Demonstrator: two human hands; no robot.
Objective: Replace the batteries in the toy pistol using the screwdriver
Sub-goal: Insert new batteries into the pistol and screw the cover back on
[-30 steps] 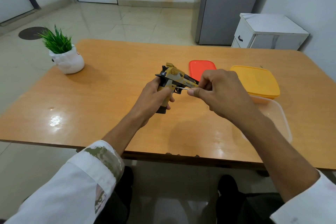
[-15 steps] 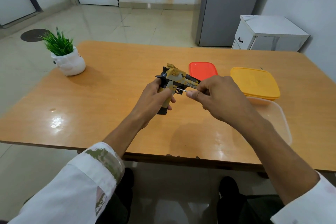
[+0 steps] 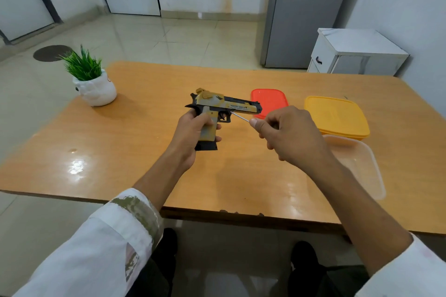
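A yellow and black toy pistol [image 3: 224, 107] is held upright above the wooden table [image 3: 135, 142], its barrel pointing right. My left hand [image 3: 190, 135] is wrapped around its grip. My right hand [image 3: 287, 135] pinches a thin screwdriver [image 3: 240, 117]; only the metal shaft shows, the handle is hidden in my fingers. The shaft's tip touches the pistol's frame just in front of the trigger guard.
A red lid [image 3: 270, 101] and a yellow lidded box [image 3: 337, 117] lie behind my right hand. A clear open container [image 3: 362, 169] sits at the right. A small potted plant [image 3: 93, 79] stands at the far left. A white cabinet [image 3: 354, 52] is beyond the table.
My right hand has drawn back to the right, exposing more of the screwdriver shaft. The pistol is now more level and more of its barrel shows.
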